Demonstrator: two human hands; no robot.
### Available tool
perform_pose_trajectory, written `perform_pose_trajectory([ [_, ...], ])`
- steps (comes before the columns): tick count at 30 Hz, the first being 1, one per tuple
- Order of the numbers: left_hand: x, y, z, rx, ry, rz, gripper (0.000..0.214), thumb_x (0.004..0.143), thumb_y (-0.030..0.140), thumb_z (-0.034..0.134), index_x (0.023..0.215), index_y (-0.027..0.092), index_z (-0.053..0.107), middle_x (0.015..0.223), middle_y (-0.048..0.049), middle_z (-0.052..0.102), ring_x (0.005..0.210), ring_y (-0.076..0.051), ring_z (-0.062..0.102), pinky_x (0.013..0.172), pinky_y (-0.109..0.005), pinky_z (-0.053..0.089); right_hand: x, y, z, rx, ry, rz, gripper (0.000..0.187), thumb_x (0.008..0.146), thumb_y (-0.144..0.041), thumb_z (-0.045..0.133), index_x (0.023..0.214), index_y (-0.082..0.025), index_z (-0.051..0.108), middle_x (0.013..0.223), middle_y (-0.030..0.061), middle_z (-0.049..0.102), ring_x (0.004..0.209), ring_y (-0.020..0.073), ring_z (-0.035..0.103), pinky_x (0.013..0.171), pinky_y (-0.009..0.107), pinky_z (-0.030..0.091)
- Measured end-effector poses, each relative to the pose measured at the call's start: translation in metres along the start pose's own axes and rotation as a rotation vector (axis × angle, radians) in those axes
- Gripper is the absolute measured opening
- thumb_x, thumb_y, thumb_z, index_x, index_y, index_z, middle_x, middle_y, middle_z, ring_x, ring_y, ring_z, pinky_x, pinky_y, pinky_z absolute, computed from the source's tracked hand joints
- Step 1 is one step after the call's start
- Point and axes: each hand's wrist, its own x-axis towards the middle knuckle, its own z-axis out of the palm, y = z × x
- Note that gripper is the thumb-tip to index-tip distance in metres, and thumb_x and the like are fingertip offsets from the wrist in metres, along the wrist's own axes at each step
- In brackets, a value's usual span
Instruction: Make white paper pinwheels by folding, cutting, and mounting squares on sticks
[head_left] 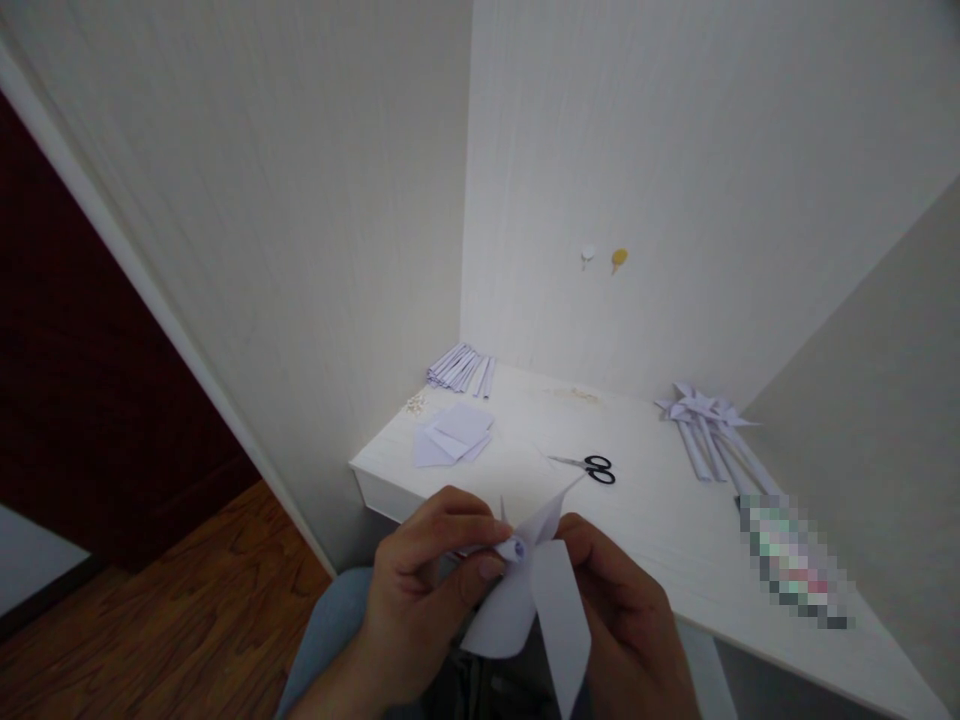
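Observation:
A white paper pinwheel [564, 600] with folded, pointed blades is held in front of me, below the table's front edge. My left hand [439, 580] pinches a rolled paper tube [513, 549] between thumb and fingers, its open end against the pinwheel's middle. On the other side, my right hand [622, 600] has its fingers closed on the pinwheel; the blades partly hide the fingertips. Scissors [592, 467] with black handles lie on the table beyond my hands. Flat white paper sheets [454, 436] are stacked loosely to their left.
On the white table [637, 520], several paper tubes [461, 368] lie at the back left, near small pale bits [415, 404]. Assembled paper pinwheels [705, 410] on sticks rest at the right, by a blurred-out object [795, 565]. Walls enclose the table; two hooks [618, 258] hang behind.

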Motion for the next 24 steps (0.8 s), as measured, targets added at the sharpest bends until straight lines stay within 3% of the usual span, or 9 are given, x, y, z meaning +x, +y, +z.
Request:
perform_pose_trajectory([
  [17,0.0039,-0.0071,0.0021,-0.153,-0.036,-0.087,0.012,0.087,0.029,0.074,0.096,0.027,0.081,0.086,-0.0040,0.066,0.078,-0.014,0.061,0.065,-0.022,0.048,0.0005,-0.0003,-0.0053,-0.043,-0.036,0.003,0.013,0.091,-0.030,0.068,0.081,-0.022,0.064,0.079,-0.0007,0.056,0.070,0.0136,0.051,0.060,0.023,0.044],
  [24,0.0054,-0.0045,0.0001,-0.068,-0.028,-0.061,0.012,0.087,0.029,0.074,0.097,0.028,0.081,0.088,-0.0037,0.066,0.081,-0.015,0.061,0.069,-0.023,0.049,0.0011,-0.0008,-0.0024,-0.037,0.002,-0.004,0.015,0.091,-0.032,0.068,0.081,-0.022,0.065,0.079,0.0000,0.057,0.071,0.0145,0.052,0.062,0.024,0.044],
])
